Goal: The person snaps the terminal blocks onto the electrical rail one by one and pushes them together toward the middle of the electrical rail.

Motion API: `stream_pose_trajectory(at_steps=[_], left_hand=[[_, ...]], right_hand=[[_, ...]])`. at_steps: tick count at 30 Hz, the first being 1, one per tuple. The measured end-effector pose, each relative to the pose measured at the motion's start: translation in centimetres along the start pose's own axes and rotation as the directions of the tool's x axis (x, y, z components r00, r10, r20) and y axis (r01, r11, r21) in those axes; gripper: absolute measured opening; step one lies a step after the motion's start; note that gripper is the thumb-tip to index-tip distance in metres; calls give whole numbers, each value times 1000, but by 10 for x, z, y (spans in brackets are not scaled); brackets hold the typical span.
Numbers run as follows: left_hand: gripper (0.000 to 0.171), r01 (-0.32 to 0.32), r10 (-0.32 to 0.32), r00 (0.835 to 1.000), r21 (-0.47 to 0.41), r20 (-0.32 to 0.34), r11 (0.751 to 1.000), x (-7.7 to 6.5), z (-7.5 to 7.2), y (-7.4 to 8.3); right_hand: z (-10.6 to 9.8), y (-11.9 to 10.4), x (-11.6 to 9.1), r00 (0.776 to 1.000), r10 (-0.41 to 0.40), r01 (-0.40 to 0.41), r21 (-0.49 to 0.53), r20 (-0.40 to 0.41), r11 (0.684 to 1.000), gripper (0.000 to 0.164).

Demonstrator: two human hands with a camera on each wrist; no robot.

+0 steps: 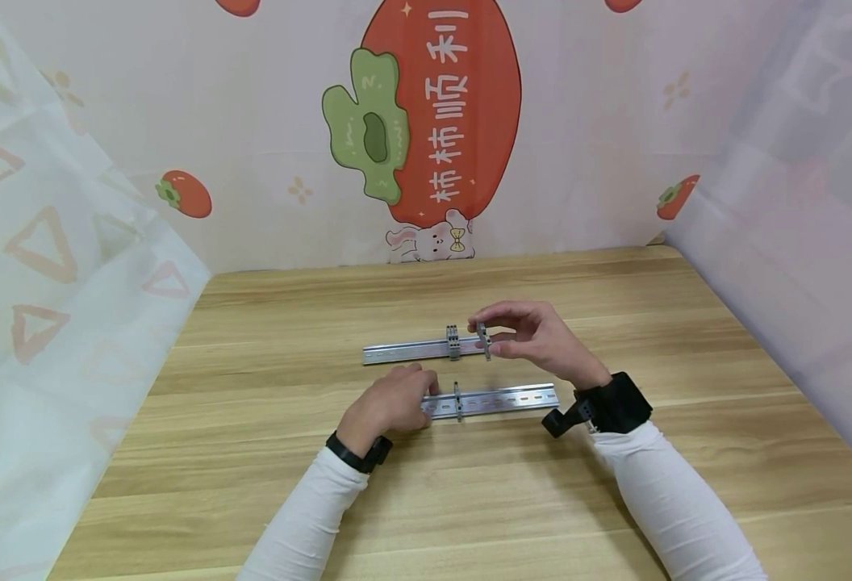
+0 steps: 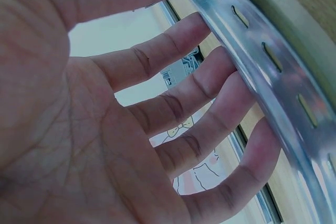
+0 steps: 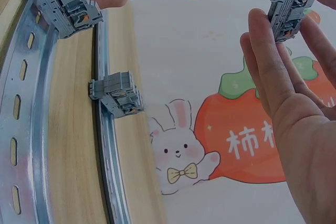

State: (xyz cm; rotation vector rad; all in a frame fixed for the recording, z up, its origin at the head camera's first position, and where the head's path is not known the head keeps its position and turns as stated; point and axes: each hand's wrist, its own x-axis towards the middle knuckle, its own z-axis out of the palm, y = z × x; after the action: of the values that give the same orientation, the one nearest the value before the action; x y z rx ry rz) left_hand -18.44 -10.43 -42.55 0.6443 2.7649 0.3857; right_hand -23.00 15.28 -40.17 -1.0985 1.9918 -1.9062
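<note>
Module (image 1: 458,401) is seated on near rail (image 1: 509,407), gripped by left fingers (image 2: 205,74); on far rail (image 1: 404,353), a cluster (image 1: 453,343); another module (image 3: 287,13), pinched by right fingers (image 3: 270,61), is unmounted.

L hand (image 1: 391,399) palm dn, fingers bent | R hand (image 1: 538,339) farther fwd, fingers+thumb pinching | arms (image 1: 301,516) reaching fwd

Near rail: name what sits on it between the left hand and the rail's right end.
A grey block stands on the near rail there; the head view shows it.
</note>
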Motion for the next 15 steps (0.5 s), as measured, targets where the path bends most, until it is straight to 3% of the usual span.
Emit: stream_pose_trajectory(at_steps=[15], left_hand=[[32,-5,5,1000,-2,-5,1000,0,0,0]], right_hand=[[2,-1,0,1000,20,-20,-22,0,1000,33]])
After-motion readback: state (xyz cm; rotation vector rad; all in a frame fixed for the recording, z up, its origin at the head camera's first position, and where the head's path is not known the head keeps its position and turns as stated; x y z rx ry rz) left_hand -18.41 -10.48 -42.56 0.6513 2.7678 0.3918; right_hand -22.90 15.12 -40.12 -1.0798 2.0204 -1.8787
